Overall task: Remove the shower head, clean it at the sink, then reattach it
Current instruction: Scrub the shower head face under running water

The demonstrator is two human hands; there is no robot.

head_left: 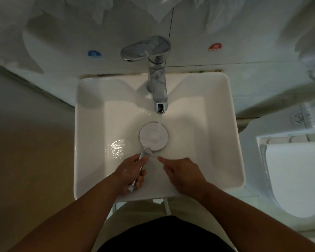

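White sink point(216, 124) | red sticker point(215, 47) (reads HOT) | left hand point(129, 172) grips shower head point(154, 136) | right hand point(182, 171) loose, empty

Head view | worn wide-angle camera | looks steeply down onto sink point(91, 179) | faces wall point(244, 33) behind faucet point(157, 82) | close, sink fills centre

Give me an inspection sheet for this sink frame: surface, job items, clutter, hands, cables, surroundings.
Surface: white square sink, basin wet.
Job's things: shower head face up in the basin, under the stream from the running faucet.
Clutter: nothing seen.
Hands: left hand grips the shower head's handle; right hand open, fingertips near the handle, contact unclear.
Cables: no hose seen on the handle; white tube below the sink's front edge.
Surroundings: toilet at right; blue sticker and red sticker on the wall.
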